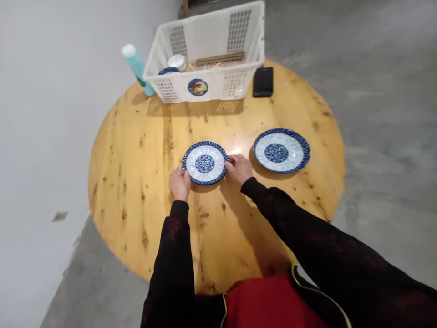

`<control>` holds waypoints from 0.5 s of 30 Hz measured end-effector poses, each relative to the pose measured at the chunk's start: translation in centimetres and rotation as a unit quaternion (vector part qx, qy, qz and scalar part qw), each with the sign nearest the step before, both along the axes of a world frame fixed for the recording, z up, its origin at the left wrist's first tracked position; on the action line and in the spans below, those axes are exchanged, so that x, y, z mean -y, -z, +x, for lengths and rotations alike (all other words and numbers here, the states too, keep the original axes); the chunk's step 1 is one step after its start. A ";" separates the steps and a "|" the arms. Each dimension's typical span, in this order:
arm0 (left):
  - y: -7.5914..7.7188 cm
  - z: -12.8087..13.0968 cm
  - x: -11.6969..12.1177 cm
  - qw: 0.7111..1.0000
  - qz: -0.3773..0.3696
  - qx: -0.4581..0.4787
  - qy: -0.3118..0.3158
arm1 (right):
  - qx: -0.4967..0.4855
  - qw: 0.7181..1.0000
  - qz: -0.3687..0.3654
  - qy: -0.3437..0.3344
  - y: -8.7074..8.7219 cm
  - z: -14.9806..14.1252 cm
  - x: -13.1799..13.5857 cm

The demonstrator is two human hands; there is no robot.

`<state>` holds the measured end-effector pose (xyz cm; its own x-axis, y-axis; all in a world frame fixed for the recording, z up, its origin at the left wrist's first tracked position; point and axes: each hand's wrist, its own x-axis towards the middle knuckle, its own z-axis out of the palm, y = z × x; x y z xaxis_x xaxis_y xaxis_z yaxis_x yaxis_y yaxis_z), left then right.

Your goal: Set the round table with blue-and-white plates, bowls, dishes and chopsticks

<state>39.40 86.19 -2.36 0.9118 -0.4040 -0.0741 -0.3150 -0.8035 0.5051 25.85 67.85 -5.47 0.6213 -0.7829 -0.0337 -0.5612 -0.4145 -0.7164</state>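
Note:
A blue-and-white patterned plate [215, 170] is held by its rim between my two hands, low over the middle of the table; whether it touches the wood I cannot tell. My left hand [180, 183] grips the rim at the left, thumb on top. At the right edge, my right hand [240, 168] pinches the same rim between thumb and fingers. A second, larger plate [296, 146] with the same kind of blue pattern lies on the table to the right, apart from my right hand.
On the round wooden table [133, 200], a white plastic basket [211, 84] stands at the back, holding chopsticks [220, 58], a white round item [177, 62] and something blue-rimmed. A turquoise bottle [138, 68] is left of it, a black wallet-like object [263, 82] right. A wall [44, 114] borders the left.

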 end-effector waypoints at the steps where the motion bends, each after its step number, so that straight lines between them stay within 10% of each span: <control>1: 0.2 0.1 0.1 1.000 -0.018 0.000 -0.007 | 0.005 1.000 0.003 0.010 0.0 0.1 -0.1; 9: -1.5 -2.0 -0.3 0.967 -0.242 -0.065 -0.048 | 0.128 0.986 0.093 0.053 -2.0 -2.1 -1.1; 15: -4.1 -8.1 -4.5 0.939 -0.296 -0.174 -0.013 | 0.196 0.953 0.225 0.049 -3.5 -9.3 -5.9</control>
